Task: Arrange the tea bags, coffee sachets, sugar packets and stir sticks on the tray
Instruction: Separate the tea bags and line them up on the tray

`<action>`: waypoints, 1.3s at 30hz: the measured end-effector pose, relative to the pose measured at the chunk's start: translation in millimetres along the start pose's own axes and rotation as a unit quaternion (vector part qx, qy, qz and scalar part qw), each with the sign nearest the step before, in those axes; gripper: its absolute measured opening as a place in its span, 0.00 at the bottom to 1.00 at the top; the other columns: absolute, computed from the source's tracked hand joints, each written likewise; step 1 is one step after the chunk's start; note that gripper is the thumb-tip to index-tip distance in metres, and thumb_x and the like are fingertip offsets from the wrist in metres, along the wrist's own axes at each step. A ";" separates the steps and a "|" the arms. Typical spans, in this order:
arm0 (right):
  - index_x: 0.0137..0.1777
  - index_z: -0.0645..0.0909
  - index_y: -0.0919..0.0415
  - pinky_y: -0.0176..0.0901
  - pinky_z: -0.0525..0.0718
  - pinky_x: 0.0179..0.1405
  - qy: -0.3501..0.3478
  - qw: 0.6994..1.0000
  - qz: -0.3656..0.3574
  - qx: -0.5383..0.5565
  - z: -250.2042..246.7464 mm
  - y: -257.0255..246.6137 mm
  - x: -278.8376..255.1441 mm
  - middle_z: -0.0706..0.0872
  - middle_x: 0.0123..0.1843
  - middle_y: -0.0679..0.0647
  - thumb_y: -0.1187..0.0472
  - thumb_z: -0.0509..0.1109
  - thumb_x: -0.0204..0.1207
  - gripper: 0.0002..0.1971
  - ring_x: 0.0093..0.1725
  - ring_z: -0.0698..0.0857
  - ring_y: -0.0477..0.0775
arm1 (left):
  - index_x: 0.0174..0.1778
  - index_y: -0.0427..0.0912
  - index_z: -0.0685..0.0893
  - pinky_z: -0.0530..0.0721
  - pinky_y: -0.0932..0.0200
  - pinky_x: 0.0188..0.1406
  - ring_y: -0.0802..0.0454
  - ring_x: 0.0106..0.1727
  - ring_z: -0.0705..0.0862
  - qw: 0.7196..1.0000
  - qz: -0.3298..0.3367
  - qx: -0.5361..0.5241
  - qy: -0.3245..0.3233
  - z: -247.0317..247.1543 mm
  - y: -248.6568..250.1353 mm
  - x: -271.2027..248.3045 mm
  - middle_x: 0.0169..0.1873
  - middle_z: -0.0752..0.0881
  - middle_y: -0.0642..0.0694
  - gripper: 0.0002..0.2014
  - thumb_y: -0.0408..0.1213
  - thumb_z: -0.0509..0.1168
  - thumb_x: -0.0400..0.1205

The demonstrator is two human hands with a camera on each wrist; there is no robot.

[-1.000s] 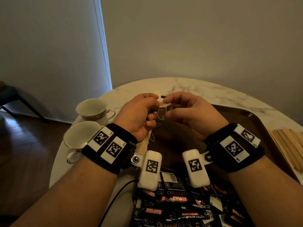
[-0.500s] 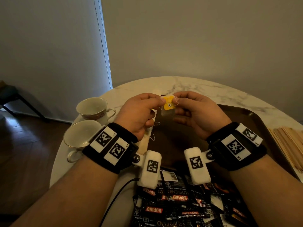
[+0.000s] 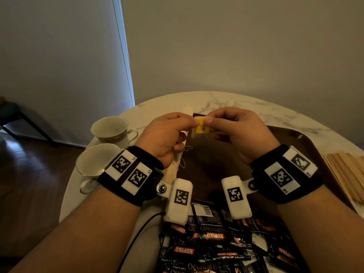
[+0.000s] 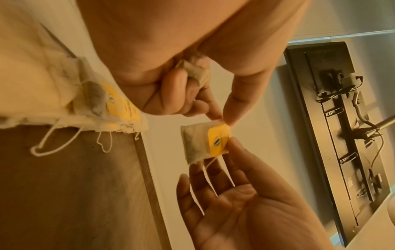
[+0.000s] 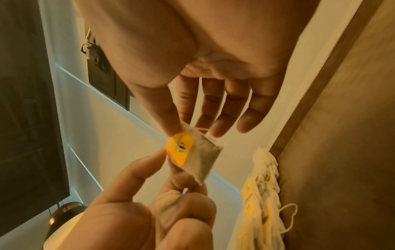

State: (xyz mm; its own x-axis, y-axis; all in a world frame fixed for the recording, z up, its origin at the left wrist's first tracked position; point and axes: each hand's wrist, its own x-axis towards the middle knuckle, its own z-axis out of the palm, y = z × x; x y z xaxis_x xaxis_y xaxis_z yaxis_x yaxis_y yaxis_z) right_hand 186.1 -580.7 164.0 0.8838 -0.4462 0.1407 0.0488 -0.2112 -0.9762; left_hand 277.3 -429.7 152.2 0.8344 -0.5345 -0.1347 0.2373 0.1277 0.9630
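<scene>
Held up between both hands, over the far left part of the tray [image 3: 307, 140]: one tea bag [image 4: 197, 145], yellow tag facing the head camera. Pinched at its top edge by thumb and forefinger of the left hand [image 3: 167, 138], lower fingers [image 4: 188, 94] curled round more bags. Pinched likewise by the right hand [image 3: 240, 133], other fingers loosely spread. Hanging downward from the pinch; row of laid tea bags [image 5: 260, 203] along the tray's left edge, nearer the left hand.

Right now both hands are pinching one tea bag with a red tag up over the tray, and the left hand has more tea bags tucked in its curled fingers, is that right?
Nearly. The tag is yellow, not red, as the left wrist view shows. Otherwise yes: the left hand and right hand both pinch the tea bag above the tray, with more tea bags tucked in the left hand's curled fingers.
</scene>
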 end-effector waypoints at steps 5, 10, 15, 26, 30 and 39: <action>0.42 0.90 0.56 0.51 0.86 0.56 0.001 0.993 0.043 0.110 -3.0 -7.9 1.4 0.92 0.52 0.62 0.64 0.78 0.77 0.03 0.54 0.88 0.60 | 0.45 0.41 0.86 0.60 0.62 0.22 0.56 0.26 0.67 0.997 -0.017 -0.063 0.039 -4.6 2.1 5.5 0.32 0.78 0.50 0.05 0.39 0.71 0.82; 0.44 0.88 0.58 0.49 0.90 0.52 0.006 0.994 0.038 0.098 -3.5 -17.3 4.2 0.94 0.50 0.58 0.64 0.76 0.79 0.03 0.51 0.92 0.57 | 0.51 0.41 0.86 0.64 0.63 0.21 0.57 0.28 0.68 0.998 -0.010 -0.054 0.039 -4.8 3.4 5.4 0.36 0.78 0.50 0.09 0.40 0.75 0.80; 0.49 0.89 0.56 0.47 0.90 0.47 0.005 1.000 0.023 0.009 7.1 -26.7 1.9 0.92 0.44 0.55 0.59 0.76 0.81 0.02 0.43 0.90 0.53 | 0.44 0.44 0.88 0.64 0.63 0.23 0.59 0.27 0.72 0.999 0.021 -0.005 -0.029 2.2 8.8 -9.0 0.31 0.83 0.53 0.06 0.41 0.75 0.81; 0.61 0.84 0.65 0.49 0.91 0.42 -0.064 0.988 0.131 0.042 23.4 -36.3 -23.0 0.92 0.45 0.61 0.75 0.78 0.73 0.17 0.35 0.90 0.53 | 0.45 0.41 0.84 0.72 0.60 0.24 0.52 0.32 0.77 0.998 0.010 0.012 0.061 -6.2 23.0 -31.4 0.39 0.84 0.43 0.01 0.33 0.70 0.82; 0.64 0.82 0.70 0.45 0.92 0.36 -0.091 0.975 0.203 0.006 35.9 -20.0 -26.0 0.93 0.52 0.65 0.78 0.77 0.73 0.19 0.42 0.93 0.56 | 0.45 0.40 0.83 0.76 0.57 0.31 0.52 0.34 0.75 0.992 0.002 -0.031 0.125 -17.1 23.9 -44.3 0.42 0.82 0.43 0.10 0.23 0.59 0.82; 0.43 0.82 0.64 0.41 0.89 0.32 -0.130 0.964 0.229 -0.042 60.2 -5.4 -23.4 0.92 0.36 0.57 0.75 0.75 0.77 0.08 0.35 0.93 0.51 | 0.56 0.47 0.85 0.84 0.66 0.28 0.53 0.55 0.86 0.990 0.021 0.034 0.138 -23.5 21.8 -62.8 0.59 0.86 0.47 0.24 0.18 0.49 0.85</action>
State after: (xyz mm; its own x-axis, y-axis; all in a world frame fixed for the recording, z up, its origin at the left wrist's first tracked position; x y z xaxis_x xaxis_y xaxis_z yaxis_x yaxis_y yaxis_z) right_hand 193.2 -516.8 156.1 0.8906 -0.2797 -0.3587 -0.4028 -0.1189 -0.9075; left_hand 241.8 -373.8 176.2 0.9493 -0.2797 -0.1432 0.1726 0.0833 0.9815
